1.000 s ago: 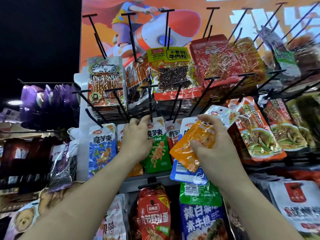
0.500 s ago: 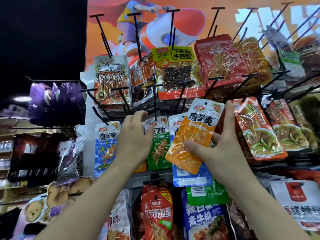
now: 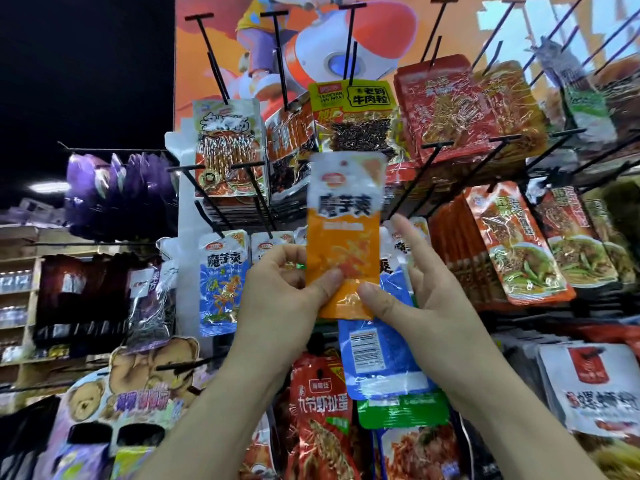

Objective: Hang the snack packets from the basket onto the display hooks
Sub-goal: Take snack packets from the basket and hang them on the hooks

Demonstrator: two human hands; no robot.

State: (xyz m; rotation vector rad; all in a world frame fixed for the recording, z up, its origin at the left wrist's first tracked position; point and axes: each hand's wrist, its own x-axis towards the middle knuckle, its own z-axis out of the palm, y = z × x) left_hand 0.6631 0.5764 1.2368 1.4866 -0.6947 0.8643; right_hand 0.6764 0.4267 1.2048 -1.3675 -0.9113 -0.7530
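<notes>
Hook rack (image 3: pixel 437 144) backdrop; left hand (image 3: pixel 284 306), right hand (image 3: pixel 429 303) raised, fingers (image 3: pixel 280 258) pinching lower end, upright orange packet (image 3: pixel 343 237).

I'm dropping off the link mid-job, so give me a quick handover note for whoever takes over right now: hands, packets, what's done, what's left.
Left hand: thumb and fingers pinch the lower part of the orange packet.
Right hand: thumb pinches the same packet near its bottom edge. A blue packet and a green packet seem to be held behind it.
Orange packet: upright in front of the rack, on no hook.
Done: same-brand packets hang in the middle row.
Left: slide the orange packet's top onto a display hook, then hang the blue and green ones. The basket is out of view.
</notes>
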